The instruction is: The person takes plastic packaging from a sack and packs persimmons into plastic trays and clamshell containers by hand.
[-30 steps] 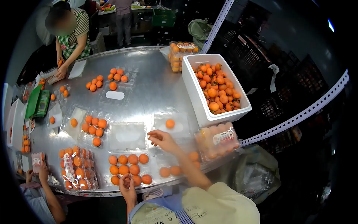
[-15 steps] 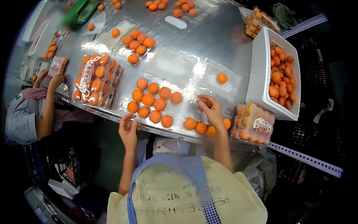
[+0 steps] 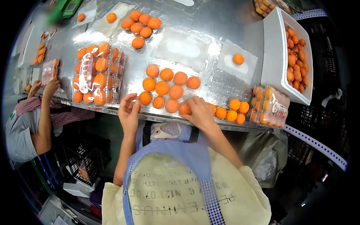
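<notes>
A clear plastic tray holding rows of mandarins (image 3: 162, 88) lies on the metal table in front of me. My left hand (image 3: 128, 109) is at the tray's near left corner, fingers loosely curled and apart, beside a corner mandarin (image 3: 145, 98). At the near right corner, the fingertips of my right hand (image 3: 201, 113) are on another mandarin (image 3: 185, 109); its right side is hidden. Right of that hand, several more mandarins (image 3: 231, 116) sit in a second clear tray (image 3: 225, 88), partly covered by the hand.
Filled, stacked clamshell packs (image 3: 99, 75) stand left; another pack (image 3: 273, 107) stands right. A white foam box (image 3: 275, 45) of mandarins is at the right. Behind are open clamshells with white liners (image 3: 183, 48). At far left, a co-worker's hands hold a pack (image 3: 50, 71).
My right hand has moved left and down from above the right tray onto the corner mandarin. My left hand stays by the tray corner. The camera view has shifted.
</notes>
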Tool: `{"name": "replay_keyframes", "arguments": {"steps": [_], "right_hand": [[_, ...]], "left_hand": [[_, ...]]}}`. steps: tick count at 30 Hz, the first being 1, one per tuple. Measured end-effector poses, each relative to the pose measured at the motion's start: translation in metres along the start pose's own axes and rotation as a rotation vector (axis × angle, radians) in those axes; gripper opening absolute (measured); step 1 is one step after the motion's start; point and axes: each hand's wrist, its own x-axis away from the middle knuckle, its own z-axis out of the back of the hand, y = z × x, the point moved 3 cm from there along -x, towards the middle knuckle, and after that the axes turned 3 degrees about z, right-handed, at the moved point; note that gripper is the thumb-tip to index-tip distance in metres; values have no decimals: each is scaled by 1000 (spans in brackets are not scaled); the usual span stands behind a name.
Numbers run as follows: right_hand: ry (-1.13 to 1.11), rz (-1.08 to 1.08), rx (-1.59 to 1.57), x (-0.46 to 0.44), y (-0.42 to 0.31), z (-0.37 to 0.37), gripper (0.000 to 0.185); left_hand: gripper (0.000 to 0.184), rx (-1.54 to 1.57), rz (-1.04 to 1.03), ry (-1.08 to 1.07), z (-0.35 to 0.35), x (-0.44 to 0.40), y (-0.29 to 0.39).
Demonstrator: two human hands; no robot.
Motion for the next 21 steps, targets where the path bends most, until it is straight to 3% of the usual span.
{"name": "replay_keyframes", "arguments": {"steps": [10,13,16,19,21], "right_hand": [[239,-125,-9,14,-10,-16,44],[280,-222,-232,18,-6,-16,42],[368,-308,-703,18,-12,-2,46],[514,-86,-776,6,-29,16,51],[519,47,-665,-2,-41,26,56]], "left_hand": [[20,-125,29,-311,-17,-46,5],[21,-112,91,-426,-32,-49,3],[24,-166,195,-634,-49,-42,10],[34,-50,353,-855,-64,-31,14],[40,103,483,-949,-72,-22,24]]}}
